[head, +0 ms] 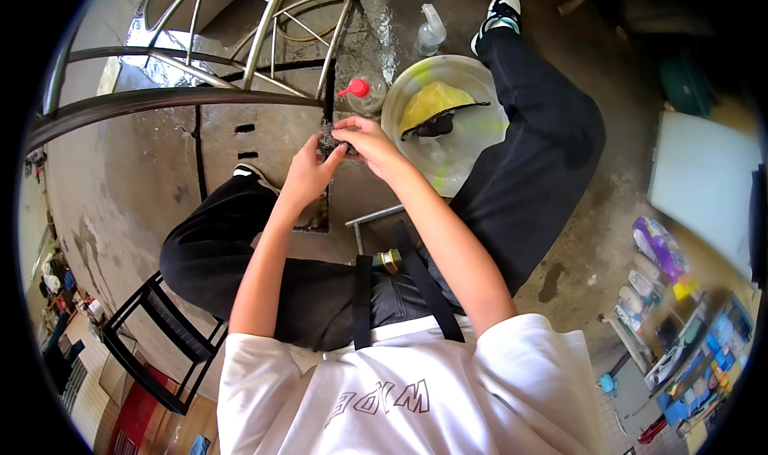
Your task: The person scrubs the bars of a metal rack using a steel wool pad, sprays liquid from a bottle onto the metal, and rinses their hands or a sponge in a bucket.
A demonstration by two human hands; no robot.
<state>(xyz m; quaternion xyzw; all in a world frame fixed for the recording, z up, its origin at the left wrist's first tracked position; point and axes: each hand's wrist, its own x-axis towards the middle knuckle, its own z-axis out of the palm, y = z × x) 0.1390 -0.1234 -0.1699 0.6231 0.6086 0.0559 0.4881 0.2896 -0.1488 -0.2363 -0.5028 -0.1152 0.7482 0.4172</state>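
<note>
Both of my hands meet over the concrete floor, pinching a dark grey, fuzzy wad (327, 142) that looks like steel wool. My left hand (309, 171) has it from the left, thumb and fingers around its lower edge. From the right, my right hand (371, 145) grips it with thumb and fingertips; part of the wad is hidden by the fingers. Right of my hands stands a whitish plastic basin (477, 158) with shallow liquid. A yellow cloth item (437, 102) with a black zip-like edge lies in it. Just above my right hand is a clear bottle (375, 95) with a red spout cap.
A tubular metal frame (180, 101) spans the upper left. A clear spray bottle (431, 35) stands beyond the basin. At lower left is a black metal stool or rack (165, 329). A white panel (702, 179) and several household items fill the right side.
</note>
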